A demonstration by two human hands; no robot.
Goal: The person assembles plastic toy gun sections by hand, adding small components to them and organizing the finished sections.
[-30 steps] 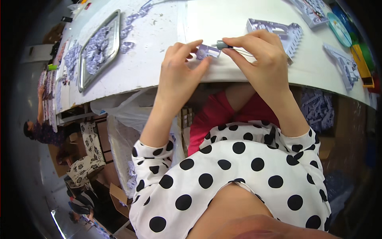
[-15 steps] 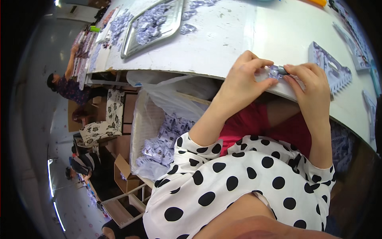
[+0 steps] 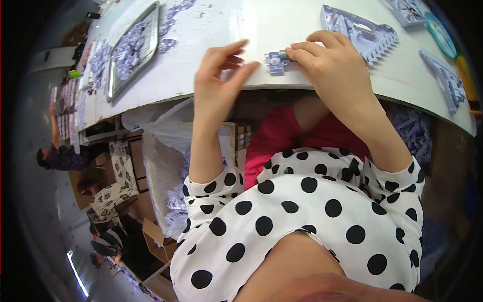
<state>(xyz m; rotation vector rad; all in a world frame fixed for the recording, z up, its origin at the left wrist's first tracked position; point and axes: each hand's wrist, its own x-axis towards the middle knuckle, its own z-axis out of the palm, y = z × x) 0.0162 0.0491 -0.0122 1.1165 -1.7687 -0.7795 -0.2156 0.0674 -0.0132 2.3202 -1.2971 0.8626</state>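
My right hand (image 3: 337,63) pinches a small lavender plastic part with a short grey cylinder (image 3: 275,62) between thumb and fingers, just above the white table (image 3: 216,20) near its front edge. To the left of that part, my left hand (image 3: 216,80) is empty, its fingers apart and slightly blurred. Just beyond my right hand lies a lavender plastic shell with a toothed edge (image 3: 354,25), open side up, with small parts inside. What the fingertips of my right hand cover cannot be seen.
A metal tray (image 3: 155,35) of small lavender pieces stands at the far left, with loose pieces beside it. Similar shells (image 3: 445,78) and a teal round thing (image 3: 440,32) lie at right. Below the table edge hangs a clear plastic bag (image 3: 176,121). Another person (image 3: 63,156) works at far left.
My left hand has let go of the small part and moved left. The right hand still holds it. The view has shifted, so the table things appear farther left.
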